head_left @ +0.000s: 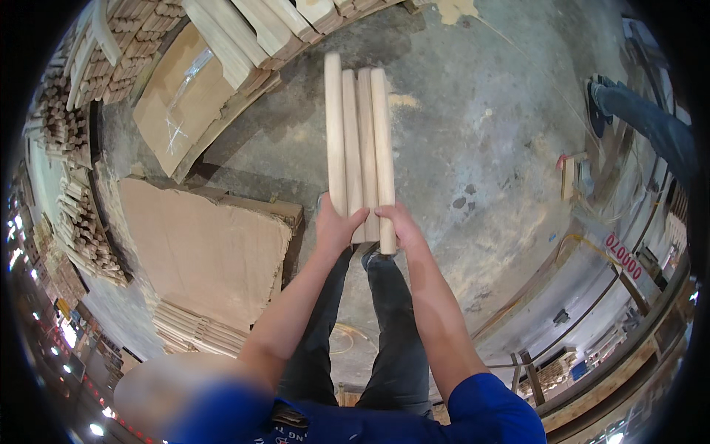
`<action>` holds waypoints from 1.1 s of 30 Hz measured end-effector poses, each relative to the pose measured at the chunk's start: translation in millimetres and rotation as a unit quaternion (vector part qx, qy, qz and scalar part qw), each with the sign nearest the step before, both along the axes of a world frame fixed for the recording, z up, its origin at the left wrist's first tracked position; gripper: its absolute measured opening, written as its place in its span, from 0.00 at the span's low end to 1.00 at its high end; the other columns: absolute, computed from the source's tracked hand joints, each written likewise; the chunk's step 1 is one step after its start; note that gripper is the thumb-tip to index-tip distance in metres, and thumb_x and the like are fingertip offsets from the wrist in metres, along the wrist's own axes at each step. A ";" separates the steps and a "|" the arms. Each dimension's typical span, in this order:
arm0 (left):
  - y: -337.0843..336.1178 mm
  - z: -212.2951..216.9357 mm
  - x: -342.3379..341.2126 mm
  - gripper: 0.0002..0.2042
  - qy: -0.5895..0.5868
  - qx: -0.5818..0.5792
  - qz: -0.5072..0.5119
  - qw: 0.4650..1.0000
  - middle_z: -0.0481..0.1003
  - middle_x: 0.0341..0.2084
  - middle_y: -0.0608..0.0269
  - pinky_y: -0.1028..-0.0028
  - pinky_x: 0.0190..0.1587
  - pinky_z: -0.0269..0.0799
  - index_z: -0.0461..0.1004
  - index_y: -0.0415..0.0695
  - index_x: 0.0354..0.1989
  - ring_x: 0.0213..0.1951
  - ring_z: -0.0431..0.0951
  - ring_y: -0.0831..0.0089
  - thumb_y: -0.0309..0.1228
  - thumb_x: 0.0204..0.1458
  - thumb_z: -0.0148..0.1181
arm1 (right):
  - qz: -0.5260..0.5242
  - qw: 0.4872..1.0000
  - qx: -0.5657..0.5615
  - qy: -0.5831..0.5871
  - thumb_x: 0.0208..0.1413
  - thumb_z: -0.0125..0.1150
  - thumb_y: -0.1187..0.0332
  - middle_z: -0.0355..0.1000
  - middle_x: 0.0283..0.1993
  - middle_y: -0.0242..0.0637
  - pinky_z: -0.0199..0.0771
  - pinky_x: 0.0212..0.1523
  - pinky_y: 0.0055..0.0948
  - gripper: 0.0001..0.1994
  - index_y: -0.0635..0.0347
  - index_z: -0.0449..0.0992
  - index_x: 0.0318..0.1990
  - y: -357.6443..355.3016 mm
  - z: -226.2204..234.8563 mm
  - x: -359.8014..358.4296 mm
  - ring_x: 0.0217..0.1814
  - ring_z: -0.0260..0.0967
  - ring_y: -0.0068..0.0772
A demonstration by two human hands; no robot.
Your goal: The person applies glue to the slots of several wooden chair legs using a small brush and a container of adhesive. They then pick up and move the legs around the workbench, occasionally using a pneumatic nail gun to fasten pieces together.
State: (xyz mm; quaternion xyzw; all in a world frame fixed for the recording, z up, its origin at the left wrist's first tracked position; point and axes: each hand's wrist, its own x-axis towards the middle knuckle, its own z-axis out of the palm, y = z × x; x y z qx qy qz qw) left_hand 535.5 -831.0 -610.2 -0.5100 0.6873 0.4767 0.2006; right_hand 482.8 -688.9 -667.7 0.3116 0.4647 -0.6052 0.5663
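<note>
Floor: bare grey concrete floor (pixel 473 133), stained and patched, lies under everything I see; my dark-trousered legs stand on it below my arms.
Cardboard-topped stack: a pile of flat wooden pieces covered with a brown cardboard sheet (pixel 207 251) sits at my left, just beside my left forearm.
Leaning cardboard: a second cardboard sheet (pixel 181 96) lies tilted against timber farther off at the upper left.
Timber piles: stacked wooden rods (pixel 81 222) line the left rim, and pale planks (pixel 251 29) lie along the top edge.
Other person: a leg in dark trousers (pixel 651 122) stands well apart at the far right.
Wooden sticks: four long pale wooden sticks (pixel 360 140) lie side by side, touching, held out level above the floor and pointing away from me.
Left hand: my left hand (pixel 336 226) has its grip clamped on the near ends of the sticks, thumb over the top.
Right hand: my right hand (pixel 396 226) is clamped on the same near ends, just beside the left.
</note>
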 end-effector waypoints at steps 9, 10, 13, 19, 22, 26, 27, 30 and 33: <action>-11.7 -37.3 30.2 0.36 0.002 0.034 -0.022 0.999 0.73 0.44 0.48 0.64 0.46 0.71 0.62 0.37 0.53 0.44 0.76 0.58 0.43 0.38 0.70 | -0.071 0.982 -0.005 -0.176 0.53 0.54 0.56 0.72 0.46 0.43 0.71 0.49 0.39 0.24 0.63 0.67 0.53 -2.4 -20.1 23.2 0.46 0.71 0.38; -9.3 -42.7 35.3 0.35 0.003 0.035 -0.030 0.999 0.73 0.44 0.49 0.64 0.46 0.71 0.62 0.37 0.53 0.44 0.77 0.59 0.42 0.39 0.69 | -0.060 0.985 -0.009 -0.162 0.53 0.54 0.54 0.72 0.46 0.43 0.71 0.48 0.39 0.25 0.62 0.67 0.53 -3.1 -22.7 23.2 0.46 0.71 0.38; -13.5 -53.2 38.0 0.30 0.088 0.271 0.128 0.950 0.72 0.45 0.51 0.65 0.46 0.72 0.62 0.38 0.54 0.46 0.76 0.62 0.38 0.45 0.65 | -0.043 0.991 0.002 -0.127 0.53 0.54 0.50 0.72 0.47 0.43 0.72 0.47 0.39 0.27 0.61 0.67 0.54 -1.9 -27.9 25.7 0.46 0.71 0.40; -20.3 -53.4 18.6 0.24 0.078 0.441 0.329 0.831 0.71 0.44 0.51 0.64 0.47 0.74 0.61 0.36 0.54 0.43 0.75 0.65 0.31 0.50 0.58 | -0.051 0.996 0.054 -0.051 0.52 0.57 0.55 0.70 0.48 0.43 0.71 0.48 0.38 0.26 0.62 0.65 0.55 -4.2 -26.9 23.9 0.48 0.70 0.38; -12.7 -56.1 18.6 0.28 0.077 0.232 0.173 0.954 0.70 0.44 0.52 0.65 0.47 0.72 0.58 0.36 0.55 0.44 0.74 0.64 0.31 0.47 0.61 | -0.001 0.997 0.083 0.011 0.50 0.60 0.65 0.69 0.49 0.43 0.71 0.48 0.36 0.25 0.63 0.64 0.55 -7.4 -13.2 15.6 0.48 0.70 0.38; -13.6 -58.9 26.6 0.30 0.101 0.143 0.138 0.975 0.71 0.44 0.52 0.66 0.46 0.71 0.58 0.37 0.55 0.44 0.74 0.63 0.32 0.44 0.64 | 0.037 0.998 0.051 -0.015 0.45 0.63 0.72 0.69 0.49 0.44 0.71 0.48 0.37 0.28 0.63 0.63 0.56 -24.6 6.4 4.1 0.48 0.69 0.38; -11.0 -55.7 23.7 0.29 0.078 0.126 0.118 0.982 0.71 0.43 0.52 0.66 0.47 0.71 0.59 0.37 0.54 0.44 0.74 0.63 0.31 0.44 0.64 | 0.045 0.998 0.050 -0.021 0.44 0.63 0.73 0.69 0.49 0.44 0.71 0.48 0.37 0.28 0.63 0.63 0.56 -23.1 8.6 0.8 0.48 0.69 0.38; -8.8 -30.8 10.7 0.29 0.062 0.090 0.070 0.992 0.72 0.42 0.52 0.66 0.47 0.70 0.60 0.38 0.53 0.44 0.75 0.63 0.31 0.43 0.64 | 0.090 0.991 0.065 0.071 0.44 0.62 0.74 0.69 0.48 0.44 0.72 0.48 0.37 0.28 0.63 0.62 0.56 -10.5 11.0 7.6 0.48 0.69 0.38; -0.5 -9.9 34.5 0.27 0.130 0.094 0.095 0.982 0.73 0.42 0.52 0.67 0.47 0.70 0.61 0.39 0.53 0.46 0.75 0.65 0.29 0.44 0.64 | -0.013 0.997 0.007 0.070 0.45 0.61 0.74 0.70 0.46 0.43 0.72 0.47 0.36 0.25 0.63 0.64 0.54 2.7 19.3 32.6 0.47 0.70 0.36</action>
